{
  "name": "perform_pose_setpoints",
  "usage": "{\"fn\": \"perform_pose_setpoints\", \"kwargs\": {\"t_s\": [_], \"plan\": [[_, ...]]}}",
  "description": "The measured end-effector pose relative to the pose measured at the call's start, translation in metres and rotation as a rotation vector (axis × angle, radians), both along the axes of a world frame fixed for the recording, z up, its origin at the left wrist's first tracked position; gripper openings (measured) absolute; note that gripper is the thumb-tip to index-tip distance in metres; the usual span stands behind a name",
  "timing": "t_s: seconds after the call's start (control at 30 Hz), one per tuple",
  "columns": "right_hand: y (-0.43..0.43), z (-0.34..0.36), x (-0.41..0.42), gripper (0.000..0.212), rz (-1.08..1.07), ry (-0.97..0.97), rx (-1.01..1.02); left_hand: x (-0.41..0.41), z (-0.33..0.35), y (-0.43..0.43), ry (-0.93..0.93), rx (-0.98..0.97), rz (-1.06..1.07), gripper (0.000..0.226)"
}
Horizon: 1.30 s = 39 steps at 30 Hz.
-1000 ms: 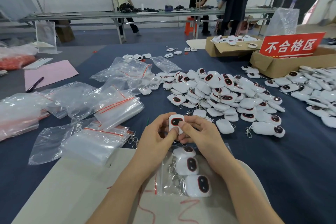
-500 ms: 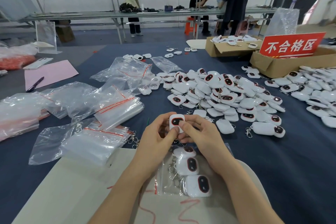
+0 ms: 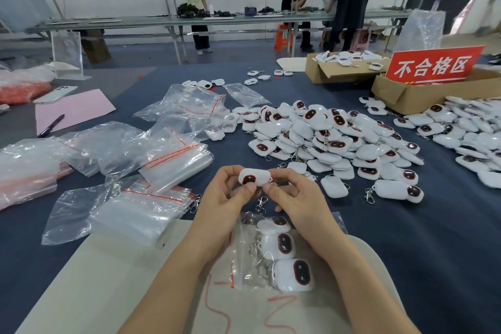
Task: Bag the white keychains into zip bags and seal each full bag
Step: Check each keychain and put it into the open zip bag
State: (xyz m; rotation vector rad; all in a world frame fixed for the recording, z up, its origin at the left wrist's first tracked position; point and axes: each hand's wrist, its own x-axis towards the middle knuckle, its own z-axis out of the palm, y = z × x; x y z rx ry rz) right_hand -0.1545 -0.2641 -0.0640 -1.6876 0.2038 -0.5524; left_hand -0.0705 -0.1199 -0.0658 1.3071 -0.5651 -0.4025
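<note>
Head view, and both hands are up over the blue table (image 3: 406, 238), working a single white keychain (image 3: 254, 177) between them. The left hand (image 3: 230, 195) has it pinched, thumb underneath and fingertips curled over the top, with the dark oval face turned towards the camera. The right hand (image 3: 295, 198) is clamped on the keychain's right end, thumb and forefinger closed together where the little chain comes off, and the metal clasp (image 3: 261, 203) dangles free just below. Directly under the wrists lies a clear zip bag (image 3: 244, 257) on a beige board (image 3: 95, 279), with three bagged keychains (image 3: 279, 245) stacked nose to tail inside it; whether its red-lined mouth is sealed, I cannot tell. Beyond the hands, a big loose pile of keychains (image 3: 325, 138) spreads over the cloth, and a second heap (image 3: 466, 130) runs off to the right. To the left sit stacks of empty zip bags (image 3: 141, 209), crumpled and overlapping. Far right, a cardboard box (image 3: 406, 96) carries a red sign (image 3: 433, 66). Far left, a pink sheet (image 3: 73, 108) with a pen (image 3: 51, 125) resting on its edge.
</note>
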Motion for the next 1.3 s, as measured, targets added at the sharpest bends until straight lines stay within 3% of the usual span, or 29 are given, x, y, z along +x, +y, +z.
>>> {"fn": "perform_pose_setpoints", "kwargs": {"t_s": [1.3], "plan": [[-0.0009,0.0001,-0.0005,0.028,-0.007,-0.058,0.003,0.0016,0.0004,-0.0019,-0.051,-0.087,-0.118,0.019]]}}
